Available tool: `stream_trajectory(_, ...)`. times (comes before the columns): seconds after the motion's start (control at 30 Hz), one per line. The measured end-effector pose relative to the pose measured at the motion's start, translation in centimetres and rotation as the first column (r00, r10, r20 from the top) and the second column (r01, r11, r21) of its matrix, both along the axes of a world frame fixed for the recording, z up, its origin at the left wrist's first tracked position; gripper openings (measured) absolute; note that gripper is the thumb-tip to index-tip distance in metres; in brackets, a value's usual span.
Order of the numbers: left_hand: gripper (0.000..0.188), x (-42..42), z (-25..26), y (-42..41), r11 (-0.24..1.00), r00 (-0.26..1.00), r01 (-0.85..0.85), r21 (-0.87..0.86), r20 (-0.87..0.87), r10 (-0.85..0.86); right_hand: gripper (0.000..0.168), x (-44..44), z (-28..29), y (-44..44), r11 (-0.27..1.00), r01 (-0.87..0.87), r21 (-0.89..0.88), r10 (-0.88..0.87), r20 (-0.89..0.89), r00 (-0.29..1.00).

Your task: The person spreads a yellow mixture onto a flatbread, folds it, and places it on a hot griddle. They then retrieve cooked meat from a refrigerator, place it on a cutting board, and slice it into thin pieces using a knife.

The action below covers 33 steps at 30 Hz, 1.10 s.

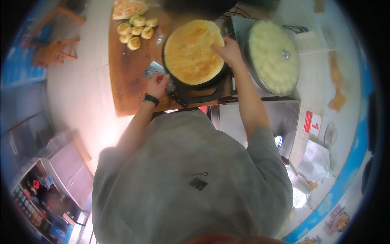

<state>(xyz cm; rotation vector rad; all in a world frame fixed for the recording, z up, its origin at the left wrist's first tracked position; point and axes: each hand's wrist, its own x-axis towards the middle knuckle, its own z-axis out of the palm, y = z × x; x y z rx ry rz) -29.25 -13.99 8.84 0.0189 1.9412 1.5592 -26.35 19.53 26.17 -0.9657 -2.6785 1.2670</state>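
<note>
A round, browned flatbread (192, 52) covers most of a black pan (210, 84) with a loop handle. My right hand (229, 52) pinches the bread's right edge, thumb on top. To the left of the pan, my left hand (157, 87) is over a broad metal blade (153, 69) with a dark riveted handle (178, 99), possibly a cleaver. Its thumb and fingers are bent close together; whether they touch the blade is unclear. A black watch band circles the left wrist. Pan and blade are on a brown wooden board (131, 82).
Several browned round cakes (137, 30) and cut flatbread pieces (129, 9) occupy the board's far left. At right, a large pan with a clear knobbed lid (285, 55) holds pale, rounded dough pieces. A dark object (198, 7) overhangs the far side. A metal surface (262, 116) lies nearer me.
</note>
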Motion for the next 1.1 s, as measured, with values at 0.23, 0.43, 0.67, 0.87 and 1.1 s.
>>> stream_trajectory(0.23, 0.065, 0.4, 0.9, -5.7, 0.937, 0.826, -0.217, 0.275, 0.563, 0.026, 0.035, -3.5, 10.0, -17.9, 0.893, -0.296, 0.34, 0.344, -0.092, 0.934)
stream_trajectory(0.43, 0.076, 0.8, -2.4, -16.0, 0.707, 0.603, -0.585, 0.399, 0.796, 0.049, 0.039, -5.9, 7.3, -25.3, 0.94, -0.34, 0.04, 0.343, -0.096, 0.935)
stream_trajectory(0.67, 0.061, -4.2, -8.6, -29.5, 0.839, 0.81, -0.399, 0.369, 0.571, 0.134, 0.03, -1.3, -7.8, -26.5, 0.918, -0.245, -0.311, 0.225, -0.099, 0.969)
stream_trajectory(0.87, 0.097, -13.2, -13.0, -35.9, 0.711, 0.845, -0.121, -0.693, -0.447, -0.292, 0.023, 17.9, -8.2, -25.4, 0.907, -0.027, -0.421, 0.041, 0.024, 0.999)
stream_trajectory(1.1, 0.051, -6.3, -3.7, -13.6, 0.671, 0.207, 0.383, -0.635, -0.649, -0.732, 0.023, 61.0, -15.8, -27.4, 0.431, 0.8, -0.417, -0.79, 0.253, 0.558)
